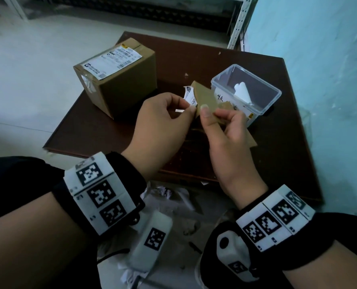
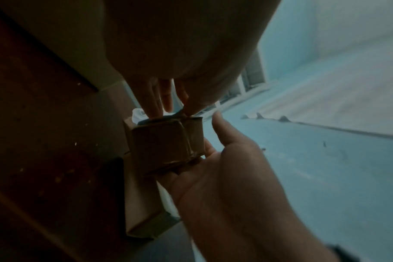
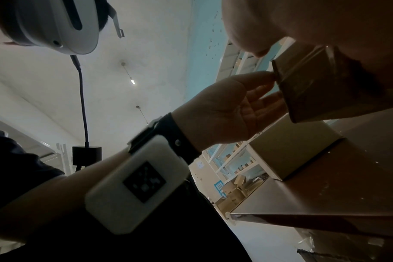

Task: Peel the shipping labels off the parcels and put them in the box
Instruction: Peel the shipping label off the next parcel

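Our left hand (image 1: 163, 117) pinches the half-lifted label (image 1: 189, 96); our right hand (image 1: 221, 126) grips the small parcel (image 1: 207, 101), just near-left of the box (image 1: 277, 94). We should peel slowly, low, holding the cardboard steady.

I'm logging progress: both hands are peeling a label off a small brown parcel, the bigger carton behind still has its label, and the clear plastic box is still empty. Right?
Not quite: the clear plastic box is not empty. The head view shows a white rolled piece already inside. The rest holds: left hand and right hand peel the label off the small brown parcel; the bigger carton keeps its label.
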Demonstrator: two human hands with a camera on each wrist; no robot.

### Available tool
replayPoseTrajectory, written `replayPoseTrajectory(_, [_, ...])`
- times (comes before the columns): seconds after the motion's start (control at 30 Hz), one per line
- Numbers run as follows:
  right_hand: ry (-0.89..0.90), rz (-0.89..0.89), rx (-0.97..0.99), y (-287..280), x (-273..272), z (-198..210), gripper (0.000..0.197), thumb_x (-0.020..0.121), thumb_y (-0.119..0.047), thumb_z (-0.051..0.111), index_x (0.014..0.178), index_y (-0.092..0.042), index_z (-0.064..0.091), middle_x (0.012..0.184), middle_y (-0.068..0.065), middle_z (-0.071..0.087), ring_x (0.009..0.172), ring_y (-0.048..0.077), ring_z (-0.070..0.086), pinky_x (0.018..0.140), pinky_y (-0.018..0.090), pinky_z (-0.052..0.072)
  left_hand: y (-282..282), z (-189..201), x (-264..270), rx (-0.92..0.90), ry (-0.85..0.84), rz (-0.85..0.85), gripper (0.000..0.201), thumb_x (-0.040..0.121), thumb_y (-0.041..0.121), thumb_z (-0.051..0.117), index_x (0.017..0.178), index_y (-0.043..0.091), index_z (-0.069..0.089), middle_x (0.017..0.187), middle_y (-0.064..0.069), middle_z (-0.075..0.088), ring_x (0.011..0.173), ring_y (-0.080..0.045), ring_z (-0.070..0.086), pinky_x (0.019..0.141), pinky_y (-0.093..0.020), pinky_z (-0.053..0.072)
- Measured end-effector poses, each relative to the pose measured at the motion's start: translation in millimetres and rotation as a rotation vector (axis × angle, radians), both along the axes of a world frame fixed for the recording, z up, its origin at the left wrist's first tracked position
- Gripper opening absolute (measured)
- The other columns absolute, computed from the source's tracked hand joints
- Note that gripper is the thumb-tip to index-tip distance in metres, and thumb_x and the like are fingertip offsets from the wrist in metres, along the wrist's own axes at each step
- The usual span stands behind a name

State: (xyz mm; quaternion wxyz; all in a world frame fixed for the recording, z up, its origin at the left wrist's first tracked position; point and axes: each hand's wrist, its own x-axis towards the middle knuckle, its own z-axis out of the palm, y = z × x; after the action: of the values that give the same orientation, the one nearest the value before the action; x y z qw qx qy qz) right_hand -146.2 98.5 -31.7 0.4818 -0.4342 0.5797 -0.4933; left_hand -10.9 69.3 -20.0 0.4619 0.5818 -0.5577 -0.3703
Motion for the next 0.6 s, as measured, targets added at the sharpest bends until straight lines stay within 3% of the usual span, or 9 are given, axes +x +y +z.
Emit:
replayPoseTrajectory(0.07, [0.046,-0.001,0.009,0,-2,1,0.04,0.097,-0.061,0.068,0.115,-0.031,0.049,0.125,0.002,0.064,0.113,0.017,0.069,0.088,0.032,0.059,4,0,-2,-0.11,-0.12,-0.031,0.011,0.097,0.024,0.075,0.091,0.017,0.07,0.076,0.01,0.069,0.067,0.002,0.065,0.06,-0.013,0.049])
replayPoseTrajectory(0.13, [0.074,-0.014,0.028,-1,-4,3,0.035,0.101,-0.055,0.066,0.116,-0.028,0.05,0.121,0.001,0.064,0.108,0.015,0.068,0.083,0.029,0.059,6,-2,-4,-0.157,-0.181,-0.05,0.011,0.098,0.025,0.073,0.091,0.021,0.066,0.078,0.012,0.067,0.071,0.001,0.064,0.063,-0.014,0.048])
replayPoseTrajectory(0.17, [0.061,-0.023,0.04,-2,-5,4,0.033,0.102,-0.051,0.067,0.117,-0.027,0.051,0.12,0.004,0.066,0.106,0.02,0.069,0.085,0.035,0.061,5,-3,-4,-0.149,-0.177,-0.032,0.011,0.099,0.025,0.072,0.09,0.024,0.064,0.08,0.01,0.067,0.071,-0.002,0.064,0.064,-0.018,0.05])
replayPoseTrajectory(0.23, [-0.015,-0.051,0.059,-3,-5,7,0.035,0.098,-0.05,0.07,0.116,-0.025,0.053,0.12,0.014,0.068,0.105,0.032,0.071,0.092,0.051,0.062,0,-4,-2,-0.055,-0.044,0.021,0.012,0.1,0.024,0.07,0.089,0.024,0.065,0.083,-0.001,0.071,0.071,-0.009,0.067,0.066,-0.027,0.057])
replayPoseTrajectory(0.3, [-0.099,-0.079,0.076,-3,-4,10,0.046,0.086,-0.053,0.071,0.116,-0.023,0.055,0.125,0.025,0.068,0.113,0.043,0.071,0.099,0.067,0.058,-3,2,-4,0.115,0.222,0.055,0.012,0.101,0.017,0.068,0.089,0.017,0.068,0.089,-0.013,0.073,0.075,-0.016,0.07,0.068,-0.035,0.065])
replayPoseTrajectory(0.4, [-0.131,-0.068,0.08,-5,-4,5,0.046,0.084,-0.052,0.069,0.113,-0.017,0.057,0.115,0.024,0.071,0.103,0.038,0.071,0.097,0.07,0.058,-5,11,-7,0.288,0.475,0.095,0.019,0.103,0.017,0.063,0.086,0.015,0.07,0.087,-0.006,0.071,0.077,-0.015,0.069,0.064,-0.028,0.062])
replayPoseTrajectory(0.47, [-0.136,-0.044,0.069,-4,-4,3,0.035,0.091,-0.048,0.068,0.106,-0.018,0.059,0.1,0.014,0.071,0.094,0.032,0.07,0.089,0.058,0.059,-5,6,-6,0.204,0.329,0.049,0.018,0.102,0.031,0.068,0.095,0.017,0.077,0.087,-0.001,0.074,0.078,-0.01,0.07,0.07,-0.03,0.062])
replayPoseTrajectory(0.53, [-0.123,-0.011,0.054,-2,-3,3,0.034,0.094,-0.048,0.064,0.107,-0.016,0.061,0.107,0.02,0.072,0.101,0.039,0.072,0.091,0.059,0.06,-1,-2,-4,0.053,0.099,-0.037,0.026,0.098,0.039,0.072,0.11,0.017,0.079,0.092,0.005,0.078,0.084,-0.003,0.073,0.077,-0.027,0.062])
replayPoseTrajectory(0.6, [-0.096,0.007,0.021,0,-2,5,0.035,0.094,-0.045,0.061,0.104,-0.011,0.06,0.108,0.026,0.067,0.1,0.042,0.069,0.088,0.063,0.059,0,-6,-2,-0.022,-0.023,-0.055,0.024,0.098,0.036,0.074,0.112,0.017,0.08,0.092,0.008,0.078,0.085,-0.001,0.073,0.079,-0.024,0.061])
